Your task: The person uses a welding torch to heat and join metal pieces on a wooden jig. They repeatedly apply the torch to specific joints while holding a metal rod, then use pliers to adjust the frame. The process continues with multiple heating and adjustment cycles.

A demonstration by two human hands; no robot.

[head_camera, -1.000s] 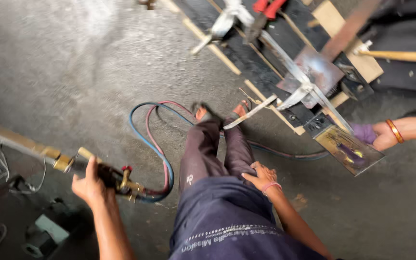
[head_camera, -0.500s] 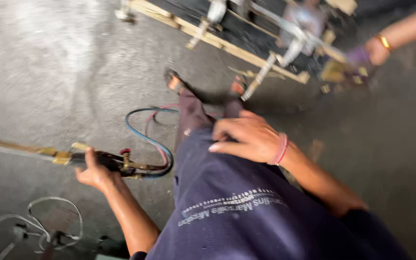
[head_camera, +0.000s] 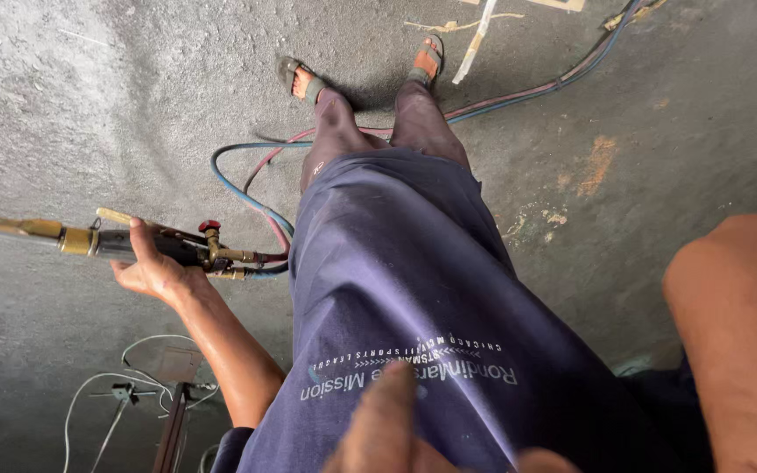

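Left hand: the left hand (head_camera: 152, 270), at the middle left of the frame, is wrapped around the dark handle of the cutting torch (head_camera: 133, 245), fingers curled under it and thumb on top.
Right hand: the right hand (head_camera: 387, 429) is raised close to the camera at the bottom centre, blurred; only a fingertip or two shows, so I cannot tell whether it is spread or closed. Nothing is seen in it.
Torch position: it lies level, its brass tube running off the left edge, its red valve knob (head_camera: 209, 227) just right of the fingers.
Hoses: a blue and a red hose (head_camera: 247, 197) leave the torch's back end, loop over the concrete floor (head_camera: 63, 105) and run off toward the upper right.
Handling: rigid metal, probably fairly heavy and front-loaded by the long tube; the hoses look springy and likely tug at the back. The dark handle seems the sound place to grip, clear of the valves.
Around: sandalled feet (head_camera: 300, 79) at the top centre, white wires (head_camera: 124, 385) at the lower left.
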